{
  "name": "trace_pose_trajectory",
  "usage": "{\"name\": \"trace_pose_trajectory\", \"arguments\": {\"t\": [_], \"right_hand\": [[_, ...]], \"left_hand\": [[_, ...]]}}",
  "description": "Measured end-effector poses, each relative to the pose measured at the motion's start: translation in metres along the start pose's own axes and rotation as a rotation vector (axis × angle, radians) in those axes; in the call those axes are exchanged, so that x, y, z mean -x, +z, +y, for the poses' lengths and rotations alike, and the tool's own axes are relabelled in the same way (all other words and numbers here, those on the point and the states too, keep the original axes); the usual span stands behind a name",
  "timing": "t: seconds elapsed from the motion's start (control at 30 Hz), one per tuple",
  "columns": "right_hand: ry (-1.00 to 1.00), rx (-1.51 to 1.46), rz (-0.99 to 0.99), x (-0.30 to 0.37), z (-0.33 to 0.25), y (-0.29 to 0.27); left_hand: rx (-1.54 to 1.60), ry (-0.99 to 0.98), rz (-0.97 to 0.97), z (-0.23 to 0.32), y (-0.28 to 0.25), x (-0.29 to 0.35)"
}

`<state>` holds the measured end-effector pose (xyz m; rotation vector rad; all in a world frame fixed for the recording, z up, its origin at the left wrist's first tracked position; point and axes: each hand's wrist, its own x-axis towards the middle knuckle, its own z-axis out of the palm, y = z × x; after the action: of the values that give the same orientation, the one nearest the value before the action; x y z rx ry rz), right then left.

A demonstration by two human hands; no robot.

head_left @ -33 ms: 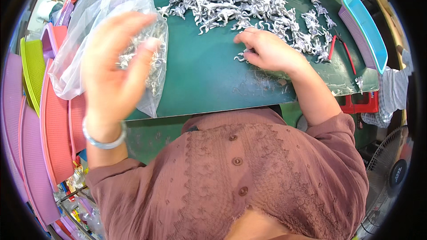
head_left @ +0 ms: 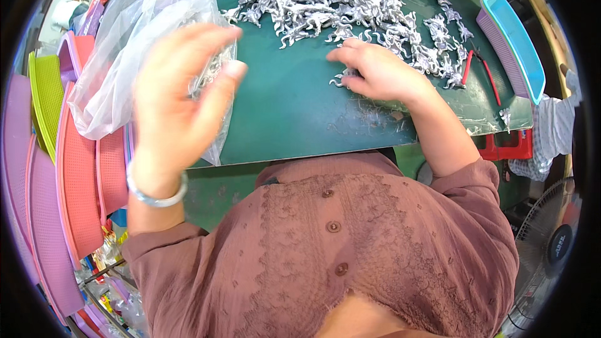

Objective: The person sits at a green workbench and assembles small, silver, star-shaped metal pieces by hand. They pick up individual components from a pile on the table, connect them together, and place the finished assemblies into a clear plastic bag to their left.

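My left hand (head_left: pixel 178 97), slightly blurred, is raised over a clear plastic bag (head_left: pixel 113 100) at the table's left edge. Its thumb and fingers are apart, with nothing between them. Inside the bag, silvery pieces show partly behind this hand. Farther right, my right hand (head_left: pixel 379 74) is low over the green table, fingers curled around a small silver piece with curly arms (head_left: pixel 339 79); most of that piece is hidden under the hand. Just beyond lies a large heap of similar silver pieces (head_left: pixel 325 0), which trails down to the right.
Red-handled pliers (head_left: pixel 482 69) lie on the table (head_left: pixel 282 112) at right, near a loose silver piece (head_left: pixel 505 117). A turquoise and purple basket (head_left: pixel 513 44) stands at the right edge. Purple, red and green baskets (head_left: pixel 75 181) crowd the left. A fan (head_left: pixel 548 244) stands lower right.
My left hand has shifted to the right over the plastic bag, toward the middle of the table. The right hand stays almost in place.
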<state>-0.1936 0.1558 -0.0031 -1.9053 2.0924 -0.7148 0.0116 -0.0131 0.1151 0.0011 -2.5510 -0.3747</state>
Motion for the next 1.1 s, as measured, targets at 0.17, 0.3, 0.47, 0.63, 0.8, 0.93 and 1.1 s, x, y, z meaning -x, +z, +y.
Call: {"name": "trace_pose_trajectory", "arguments": {"t": [0.17,0.3,0.47,0.63,0.8,0.93,1.1], "right_hand": [[-0.043,0.054,-0.027,0.001,-0.002,0.002],[0.047,0.072,-0.03,-0.005,-0.005,0.002],[0.284,-0.854,0.19,-0.011,-0.001,0.01],[0.421,-1.122,0.191,-0.013,-0.001,0.008],[0.372,-1.298,0.202,-0.012,0.002,0.007],[0.372,-1.337,0.15,-0.011,0.002,0.004],[0.418,-1.305,0.127,-0.011,0.002,0.003]], "left_hand": [[0.214,-0.135,-0.188,-0.002,0.06,0.022],[0.493,-0.382,-0.339,-0.004,0.09,0.031],[0.821,-0.625,-0.392,0.002,0.118,0.032],[1.24,-0.825,-0.252,-0.005,0.137,0.023],[1.379,-0.876,-0.155,-0.015,0.138,0.02],[1.418,-0.912,-0.12,-0.021,0.135,0.019],[1.472,-0.917,-0.104,-0.025,0.135,0.019]]}}
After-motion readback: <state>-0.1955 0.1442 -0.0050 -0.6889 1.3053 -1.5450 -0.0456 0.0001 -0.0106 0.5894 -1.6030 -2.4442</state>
